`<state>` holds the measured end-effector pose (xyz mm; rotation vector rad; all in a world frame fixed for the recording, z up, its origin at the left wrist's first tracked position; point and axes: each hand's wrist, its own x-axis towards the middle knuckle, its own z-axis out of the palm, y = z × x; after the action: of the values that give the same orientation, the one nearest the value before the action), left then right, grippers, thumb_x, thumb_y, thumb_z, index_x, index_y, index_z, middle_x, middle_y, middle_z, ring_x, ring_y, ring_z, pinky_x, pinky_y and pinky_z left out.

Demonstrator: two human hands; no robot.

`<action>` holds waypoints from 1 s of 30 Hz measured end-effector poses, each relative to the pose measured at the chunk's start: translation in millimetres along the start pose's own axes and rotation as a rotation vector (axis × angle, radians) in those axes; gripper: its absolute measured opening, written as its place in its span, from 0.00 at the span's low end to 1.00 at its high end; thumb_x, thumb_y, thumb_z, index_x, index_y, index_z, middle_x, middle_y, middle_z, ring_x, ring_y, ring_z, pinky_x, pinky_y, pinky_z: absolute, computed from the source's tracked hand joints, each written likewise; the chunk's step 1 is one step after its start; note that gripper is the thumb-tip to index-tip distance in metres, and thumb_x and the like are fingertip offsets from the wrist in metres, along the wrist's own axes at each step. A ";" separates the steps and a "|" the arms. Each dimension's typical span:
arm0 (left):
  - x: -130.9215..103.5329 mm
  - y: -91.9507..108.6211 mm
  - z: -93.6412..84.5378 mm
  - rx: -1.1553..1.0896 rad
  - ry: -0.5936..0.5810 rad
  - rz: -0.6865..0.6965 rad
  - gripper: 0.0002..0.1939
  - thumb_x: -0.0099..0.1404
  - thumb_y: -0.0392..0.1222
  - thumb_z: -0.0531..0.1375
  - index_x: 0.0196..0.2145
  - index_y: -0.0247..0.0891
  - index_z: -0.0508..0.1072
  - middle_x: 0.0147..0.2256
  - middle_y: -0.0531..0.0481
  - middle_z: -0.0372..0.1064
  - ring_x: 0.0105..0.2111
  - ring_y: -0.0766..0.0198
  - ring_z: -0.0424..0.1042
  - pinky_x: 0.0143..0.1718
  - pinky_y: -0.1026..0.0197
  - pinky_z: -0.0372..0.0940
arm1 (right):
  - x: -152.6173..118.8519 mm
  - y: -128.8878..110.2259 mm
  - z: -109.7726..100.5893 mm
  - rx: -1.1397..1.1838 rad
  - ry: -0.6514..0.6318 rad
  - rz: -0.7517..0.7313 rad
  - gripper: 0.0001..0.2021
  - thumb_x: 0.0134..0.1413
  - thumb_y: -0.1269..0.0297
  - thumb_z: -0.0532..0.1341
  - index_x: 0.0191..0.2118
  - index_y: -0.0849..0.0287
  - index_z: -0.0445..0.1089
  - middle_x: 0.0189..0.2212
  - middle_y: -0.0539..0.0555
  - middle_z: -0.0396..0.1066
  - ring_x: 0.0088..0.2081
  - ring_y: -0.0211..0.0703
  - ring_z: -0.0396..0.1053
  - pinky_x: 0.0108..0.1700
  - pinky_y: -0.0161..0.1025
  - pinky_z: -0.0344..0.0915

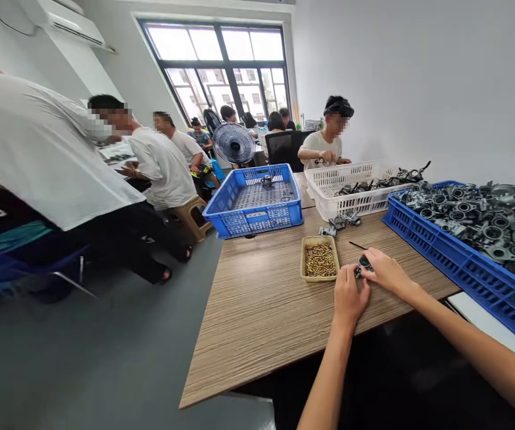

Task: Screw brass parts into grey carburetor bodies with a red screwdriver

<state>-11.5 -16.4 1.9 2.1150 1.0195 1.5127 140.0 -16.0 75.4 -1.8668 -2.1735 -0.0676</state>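
Near the table's front edge, both hands are closed around a small grey metal carburetor body [364, 263]. My left hand [347, 295] grips it from the near left side, its fingers bent against the part. My right hand [386, 272] holds it from the right and covers much of it. A thin dark rod [357, 245] sticks out just beyond the right fingers; whether they touch it I cannot tell. Left of the hands stands a cream tray [304, 263] of small brass pieces [320, 260]. Behind it, several loose metal castings [340, 223] lie on the tabletop.
A blue crate [454, 254] heaped with castings flanks the right side. Beyond are a white basket [342, 206] with assembled parts and a blue crate [257, 218] holding one part. A co-worker [326, 143] sits opposite; others are left, near a fan [234, 144]. The wooden table [248, 322] ends at left.
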 end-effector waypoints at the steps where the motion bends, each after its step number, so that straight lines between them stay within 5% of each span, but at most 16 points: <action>1: -0.2 0.1 0.0 0.009 -0.008 0.005 0.20 0.66 0.32 0.60 0.54 0.40 0.66 0.46 0.43 0.71 0.47 0.54 0.73 0.52 0.50 0.72 | -0.8 0.7 1.9 -0.006 0.018 -0.013 0.05 0.64 0.65 0.58 0.44 0.56 0.67 0.43 0.59 0.73 0.45 0.53 0.74 0.43 0.43 0.68; 11: -1.5 1.4 -0.2 0.047 -0.044 -0.008 0.18 0.65 0.32 0.59 0.53 0.40 0.66 0.45 0.44 0.71 0.46 0.54 0.73 0.51 0.51 0.73 | 1.3 24.2 22.3 -0.116 0.233 -0.056 0.07 0.63 0.68 0.58 0.46 0.55 0.64 0.41 0.57 0.71 0.45 0.55 0.72 0.35 0.42 0.68; 24: -1.7 0.3 3.2 0.106 -0.038 -0.003 0.15 0.66 0.33 0.59 0.50 0.40 0.67 0.43 0.44 0.73 0.44 0.55 0.74 0.47 0.51 0.74 | -25.7 10.0 45.8 -0.241 0.483 -0.127 0.12 0.64 0.71 0.59 0.53 0.59 0.66 0.45 0.62 0.73 0.45 0.56 0.71 0.40 0.45 0.73; 30: -2.7 -1.1 4.1 0.076 -0.061 0.005 0.16 0.67 0.34 0.59 0.52 0.40 0.67 0.44 0.44 0.72 0.46 0.55 0.74 0.50 0.51 0.73 | -53.6 5.8 51.3 -0.170 0.449 -0.087 0.16 0.67 0.68 0.57 0.58 0.59 0.66 0.49 0.64 0.74 0.48 0.57 0.73 0.39 0.46 0.76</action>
<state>-8.6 -17.1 -2.2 2.2029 1.0661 1.4235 143.5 -55.7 12.6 -1.6377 -1.9771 -0.6423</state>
